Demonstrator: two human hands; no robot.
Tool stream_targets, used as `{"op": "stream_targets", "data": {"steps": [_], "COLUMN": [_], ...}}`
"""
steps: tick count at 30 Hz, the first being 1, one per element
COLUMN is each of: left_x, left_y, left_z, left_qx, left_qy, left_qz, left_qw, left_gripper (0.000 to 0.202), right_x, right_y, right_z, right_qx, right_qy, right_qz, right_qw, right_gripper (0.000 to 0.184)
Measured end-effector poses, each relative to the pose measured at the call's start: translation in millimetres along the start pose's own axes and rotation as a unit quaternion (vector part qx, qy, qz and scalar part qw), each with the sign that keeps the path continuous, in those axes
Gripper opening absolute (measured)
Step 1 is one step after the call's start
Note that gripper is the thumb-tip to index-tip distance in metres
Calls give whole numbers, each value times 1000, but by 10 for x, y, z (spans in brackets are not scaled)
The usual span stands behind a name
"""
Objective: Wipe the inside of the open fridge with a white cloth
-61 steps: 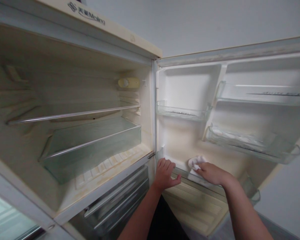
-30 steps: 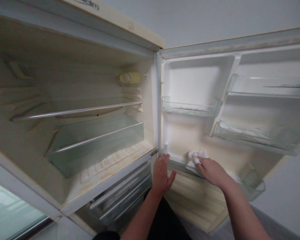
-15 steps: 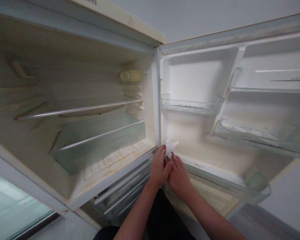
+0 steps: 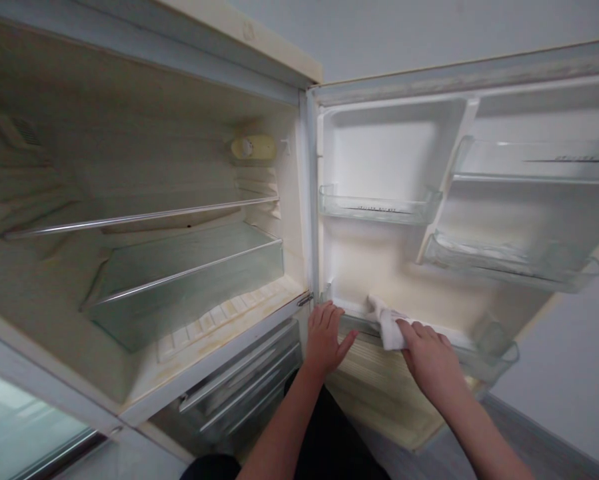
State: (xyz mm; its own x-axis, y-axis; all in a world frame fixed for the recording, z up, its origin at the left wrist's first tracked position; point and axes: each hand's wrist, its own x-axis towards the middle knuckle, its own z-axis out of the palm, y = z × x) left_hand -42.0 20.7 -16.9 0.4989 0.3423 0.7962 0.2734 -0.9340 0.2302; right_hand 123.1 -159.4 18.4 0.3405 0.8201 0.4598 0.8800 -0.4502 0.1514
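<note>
An old fridge stands open, its door [image 4: 379, 263] swung out to the right. My right hand [image 4: 432, 357] is closed on a white cloth [image 4: 392, 330], which hangs over the front edge of the bottom door shelf [image 4: 496, 357]. Part of the cloth reaches inside that shelf. At the hinge end of the same shelf, my left hand [image 4: 326, 340] rests its fingertips on the edge, thumb spread away and nothing in its grasp.
Higher on the door are a small clear shelf [image 4: 379, 208] and two wider ones on the right. Inside the fridge are a glass shelf [image 4: 144, 219], a clear drawer [image 4: 189, 287] and a stained floor [image 4: 229, 327]. Freezer drawers [image 4: 249, 380] sit below.
My right hand has carried the cloth rightward along the bottom door shelf, away from my left hand. Both hands were together at the hinge corner before. The door has swung slightly.
</note>
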Motion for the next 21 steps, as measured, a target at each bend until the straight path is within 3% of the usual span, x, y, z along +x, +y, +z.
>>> {"op": "stream_targets", "data": {"steps": [3,6,10,12,16,21], "left_x": [-5,-3,2,3,1,-16], "left_y": [23,27,12,-8,-55,-41], "left_z": [23,51,97,105,88,72], "left_qx": [13,28,46,52,59,71], "left_qy": [9,16,33,32,13,0], "left_qz": [-1,-1,-4,-1,8,11], "left_qw": [1000,999,998,998,998,997], "left_gripper": [37,36,36,36,37,40], "right_x": [-86,-66,41,62,-19,-209], "right_y": [102,-80,-451,-521,-366,115], "right_z": [-44,-36,147,296,551,767], "right_qx": [4,50,108,127,139,62], "right_qy": [17,70,150,202,258,365], "right_qz": [-7,-31,-22,-23,-85,-92], "right_qw": [1000,996,982,971,952,924], "right_gripper": [51,66,41,37,43,45]}}
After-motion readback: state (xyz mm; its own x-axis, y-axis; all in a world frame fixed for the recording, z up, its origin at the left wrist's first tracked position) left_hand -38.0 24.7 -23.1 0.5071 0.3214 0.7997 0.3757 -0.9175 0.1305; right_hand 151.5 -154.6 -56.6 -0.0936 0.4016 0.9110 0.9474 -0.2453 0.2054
